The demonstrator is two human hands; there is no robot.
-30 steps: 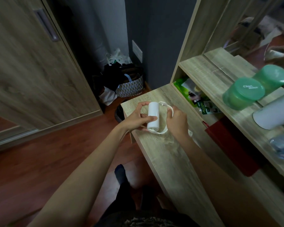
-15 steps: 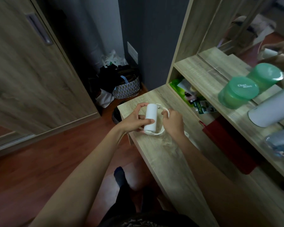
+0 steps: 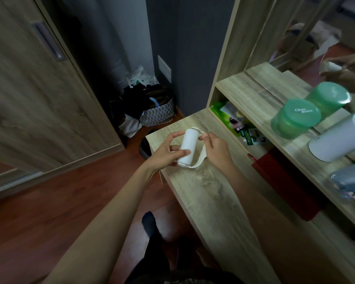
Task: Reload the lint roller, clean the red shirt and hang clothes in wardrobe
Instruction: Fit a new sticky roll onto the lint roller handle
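Fingers of my left hand gripped the light, stiff refill roll; right hand pinched the roller frame beside it.

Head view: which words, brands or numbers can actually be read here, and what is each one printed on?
"Char", with a blurred second line below it: on the lid of the round green plastic tub on the wooden shelf.
"30": on the green printed packets under that shelf; their other print is too small to read.
White lint roller held by both hands: no text visible.
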